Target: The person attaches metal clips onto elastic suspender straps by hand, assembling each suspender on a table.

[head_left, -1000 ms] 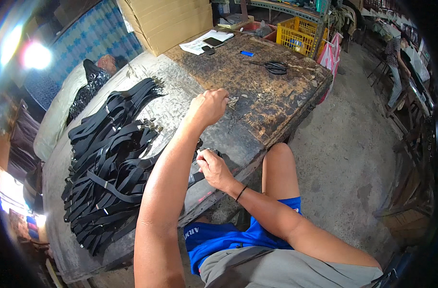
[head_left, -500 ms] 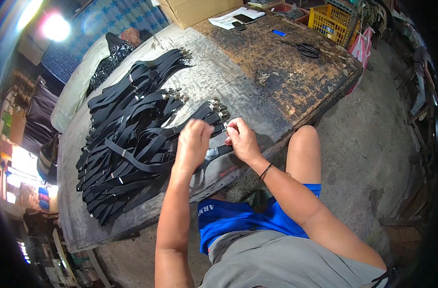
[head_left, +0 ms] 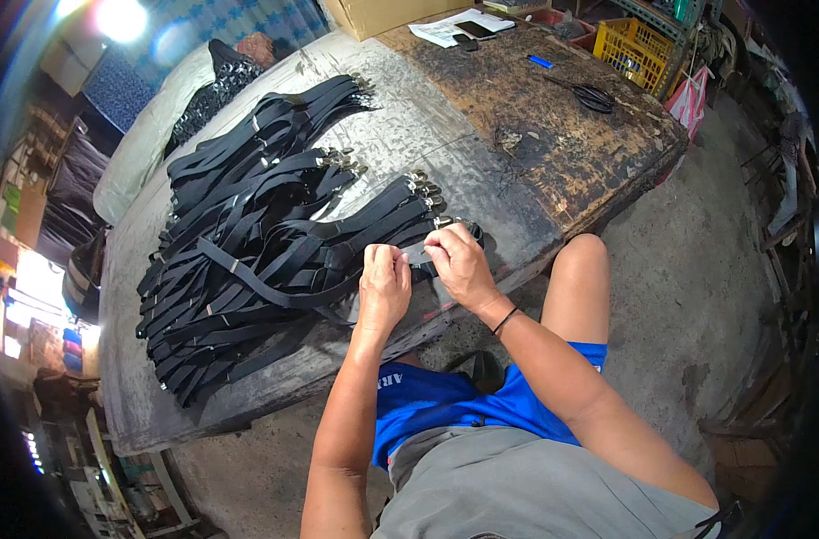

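Black elastic suspenders with shiny metal clips lie in a wide overlapping pile on the worktable. At the pile's near right edge, my left hand is closed in a pinch, thumb and fingertips together. Just to its right, my right hand pinches too, beside a metal clip. A short greyish, see-through-looking strip spans the gap between my fingertips, over the end of a black suspender. My fingers hide how it is attached. A row of clips lies just beyond my hands.
The worn worktable carries black scissors, a blue object, papers, a phone and a cardboard box. Beyond its far right corner stand a yellow crate and a pink bag. My knee is near the table edge.
My left hand has moved right and down, closer to my right hand. The greyish strip now shows stretched between the fingertips. The whole view has shifted slightly.
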{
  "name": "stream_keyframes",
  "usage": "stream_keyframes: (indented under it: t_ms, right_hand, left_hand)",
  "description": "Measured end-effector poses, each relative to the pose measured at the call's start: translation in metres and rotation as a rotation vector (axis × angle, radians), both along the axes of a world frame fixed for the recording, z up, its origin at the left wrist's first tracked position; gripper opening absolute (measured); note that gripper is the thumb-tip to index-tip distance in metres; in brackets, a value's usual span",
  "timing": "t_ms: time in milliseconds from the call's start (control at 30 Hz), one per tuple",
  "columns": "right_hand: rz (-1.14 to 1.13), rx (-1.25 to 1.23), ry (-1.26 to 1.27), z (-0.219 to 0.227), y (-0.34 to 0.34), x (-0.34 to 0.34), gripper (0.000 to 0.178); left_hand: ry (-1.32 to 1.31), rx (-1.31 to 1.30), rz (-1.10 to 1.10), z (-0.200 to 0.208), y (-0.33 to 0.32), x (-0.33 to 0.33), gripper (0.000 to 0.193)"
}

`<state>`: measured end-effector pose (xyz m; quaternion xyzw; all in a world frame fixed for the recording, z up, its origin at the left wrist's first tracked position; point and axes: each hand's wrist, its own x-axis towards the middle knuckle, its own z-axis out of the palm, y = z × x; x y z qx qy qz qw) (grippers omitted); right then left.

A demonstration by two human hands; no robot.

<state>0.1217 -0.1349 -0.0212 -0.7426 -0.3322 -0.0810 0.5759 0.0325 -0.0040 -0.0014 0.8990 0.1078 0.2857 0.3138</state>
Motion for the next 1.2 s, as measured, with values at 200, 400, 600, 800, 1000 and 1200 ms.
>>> stream_keyframes:
  t_ms: [200, 400, 600, 800, 1000, 1200]
  right_hand:
    - [0.081, -0.060, -0.109, 0.005, 0.000, -0.007, 0.009]
    - [0.111, -0.149, -0.160, 0.003, 0.002, -0.008, 0.010]
    - [0.123, -0.169, -0.159, 0.002, 0.002, -0.007, 0.009]
    - [0.098, -0.142, -0.196, 0.003, 0.003, -0.008, 0.010]
    - [0.092, -0.107, -0.176, 0.003, 0.002, -0.006, 0.009]
    - [0.006, 0.115, 0.163, -0.004, 0.003, 0.008, 0.005]
  left_hand:
    - [-0.061, 0.042, -0.021, -0.003, 0.001, -0.006, 0.012]
    - [-0.085, 0.056, -0.051, -0.002, 0.003, -0.007, 0.013]
    - [-0.065, 0.004, -0.039, -0.003, 0.003, -0.007, 0.013]
    - [-0.057, 0.000, -0.033, -0.003, 0.003, -0.007, 0.012]
    - [-0.060, 0.012, -0.021, -0.002, 0.004, -0.008, 0.010]
    - [0.067, 0.199, -0.302, 0.015, -0.002, -0.019, 0.010]
